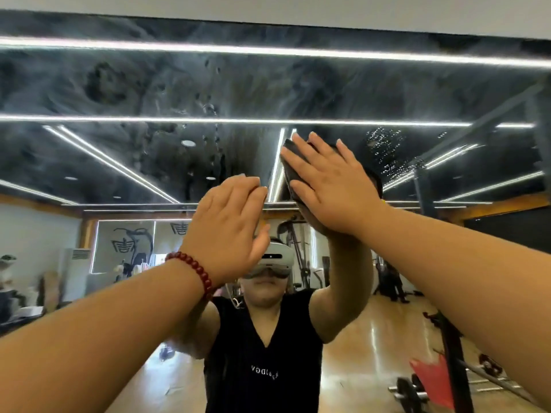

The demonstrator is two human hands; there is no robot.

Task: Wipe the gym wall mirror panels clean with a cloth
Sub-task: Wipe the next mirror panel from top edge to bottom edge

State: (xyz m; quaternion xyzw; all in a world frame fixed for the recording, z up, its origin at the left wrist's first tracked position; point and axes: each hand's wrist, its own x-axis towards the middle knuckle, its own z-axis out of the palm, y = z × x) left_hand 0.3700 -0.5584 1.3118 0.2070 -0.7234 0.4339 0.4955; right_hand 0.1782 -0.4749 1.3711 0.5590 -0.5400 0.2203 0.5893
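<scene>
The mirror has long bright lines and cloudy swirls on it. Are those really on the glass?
Head view: the bright lines are ceiling light strips reflected in the mirror; the cloudy swirls and droplets are wet smears on the glass itself. The wide lens bends straight edges, and the right hand presses a dark cloth flat.

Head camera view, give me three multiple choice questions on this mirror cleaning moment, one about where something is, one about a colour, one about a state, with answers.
1. Where is the cloth?
A. Under the right hand, against the mirror
B. On the floor
C. Over the left forearm

2. What colour is the bead bracelet on the left wrist?
A. Green
B. Dark red
C. White

3. How are the left hand fingers?
A. Clenched in a fist
B. Pinching the cloth
C. Straight, holding nothing

Answers: 1 A, dark cloth shows beneath the right palm. 2 B, the beads are dark red. 3 C, straight fingers lie together, no cloth there.
</scene>
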